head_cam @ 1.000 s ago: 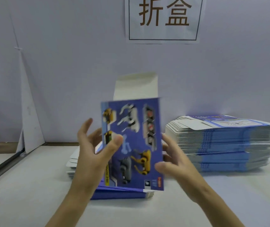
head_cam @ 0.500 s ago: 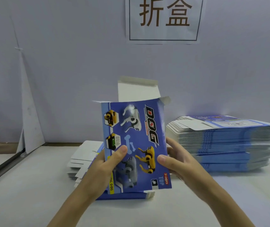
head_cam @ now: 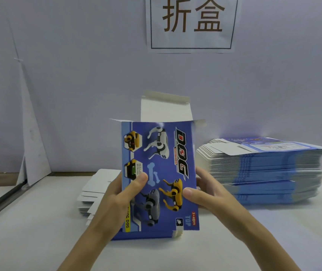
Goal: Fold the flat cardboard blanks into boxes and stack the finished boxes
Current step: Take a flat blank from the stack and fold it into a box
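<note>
blue printed cardboard box with robot dog pictures (head_cam: 159, 173): held upright above white table (head_cam: 39, 231), top white flap (head_cam: 166, 109) standing open | left hand (head_cam: 117, 196): grips box left edge, thumb on front | right hand (head_cam: 209, 190): grips right edge, thumb on front | tall stack of flat blue cardboard blanks (head_cam: 264, 169): on table at right
</note>
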Demonstrator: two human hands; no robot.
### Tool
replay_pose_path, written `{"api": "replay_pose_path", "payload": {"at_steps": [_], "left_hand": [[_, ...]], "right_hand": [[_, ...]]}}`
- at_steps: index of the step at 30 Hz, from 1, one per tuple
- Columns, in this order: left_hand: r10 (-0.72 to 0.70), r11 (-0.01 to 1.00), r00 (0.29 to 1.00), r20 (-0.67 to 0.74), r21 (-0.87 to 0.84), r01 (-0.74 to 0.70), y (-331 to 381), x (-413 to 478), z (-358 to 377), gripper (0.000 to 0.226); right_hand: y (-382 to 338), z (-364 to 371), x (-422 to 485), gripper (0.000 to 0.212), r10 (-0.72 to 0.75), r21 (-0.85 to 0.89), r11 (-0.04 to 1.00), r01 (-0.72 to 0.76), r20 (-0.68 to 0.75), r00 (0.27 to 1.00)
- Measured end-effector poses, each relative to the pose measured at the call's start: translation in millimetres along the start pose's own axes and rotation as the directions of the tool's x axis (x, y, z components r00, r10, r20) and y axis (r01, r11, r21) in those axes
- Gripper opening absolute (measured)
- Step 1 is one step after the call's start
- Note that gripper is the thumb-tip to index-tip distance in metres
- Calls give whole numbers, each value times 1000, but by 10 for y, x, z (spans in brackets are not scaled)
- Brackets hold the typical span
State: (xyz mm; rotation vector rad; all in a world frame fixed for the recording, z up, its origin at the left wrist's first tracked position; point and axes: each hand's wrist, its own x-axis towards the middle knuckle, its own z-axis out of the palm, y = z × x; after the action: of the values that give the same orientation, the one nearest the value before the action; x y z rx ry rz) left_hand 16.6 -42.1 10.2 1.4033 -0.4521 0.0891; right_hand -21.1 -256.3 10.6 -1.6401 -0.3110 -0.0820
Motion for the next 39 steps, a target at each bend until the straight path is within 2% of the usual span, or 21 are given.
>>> {"api": "replay_pose_path", "payload": {"at_steps": [3,4,7,9,11,14,17,19,21,23,26,28,30,31,32,34,36,39], "left_hand": [[29,999,999,28,32,-30,10,-12,28,40],[37,997,997,61,70,-41,31,-14,37,45],[17,995,997,71,99,-24,21,14,42,81],[-23,997,998,66,70,18,17,23,70,91],[-52,998,996,79,46,48,12,15,87,94],[-38,999,994,106,22,36,20,-2,74,87],[42,999,998,44,-3,-42,72,-14,64,45],[48,997,998,-37,-62,-50,92,-18,63,27],[36,995,996,-79,-91,-43,92,-9,57,27],[38,995,995,-97,-91,-47,91,-6,62,30],[68,996,991,-112,-56,-75,66,-11,72,35],[71,997,996,-55,-6,-71,39,9,16,46],[9,1000,997,79,-11,-8,44,52,-106,56],[-41,999,985,166,-1,41,51,76,-182,70],[-104,995,960,260,27,100,62,94,-248,85],[-209,978,898,388,86,190,78,103,-307,89],[-253,967,888,385,118,224,96,98,-308,84],[-252,959,928,276,202,200,181,120,-369,73]], "right_hand": [[18,52,1,70,7,-1,1000,-7,-28,1000],[18,69,0,67,4,8,1000,-3,-28,1000],[-13,106,-17,44,-9,37,999,11,-29,1000],[-21,115,-37,34,-33,23,999,34,-54,998],[-30,128,-43,34,-76,1,997,76,-100,992],[-41,142,-26,52,-102,3,995,103,-127,987],[-39,167,-11,55,-131,-39,991,128,-96,987],[-33,156,-13,68,-118,-83,990,114,-47,992],[-31,132,-20,88,-63,-60,996,65,37,997],[-35,115,-26,98,-25,-49,998,29,79,997],[-40,111,-23,82,-53,13,999,52,64,997],[-53,119,-17,83,-69,53,996,68,17,997],[-53,125,-7,83,-113,90,989,117,-45,993],[-57,130,-4,77,-130,125,982,139,-75,989],[-55,128,-1,71,-128,160,977,143,-102,987],[-57,128,2,62,-109,192,972,132,-128,986],[-41,114,7,61,-89,177,978,108,-109,990],[42,100,41,69,-32,99,994,34,-26,999]]}}
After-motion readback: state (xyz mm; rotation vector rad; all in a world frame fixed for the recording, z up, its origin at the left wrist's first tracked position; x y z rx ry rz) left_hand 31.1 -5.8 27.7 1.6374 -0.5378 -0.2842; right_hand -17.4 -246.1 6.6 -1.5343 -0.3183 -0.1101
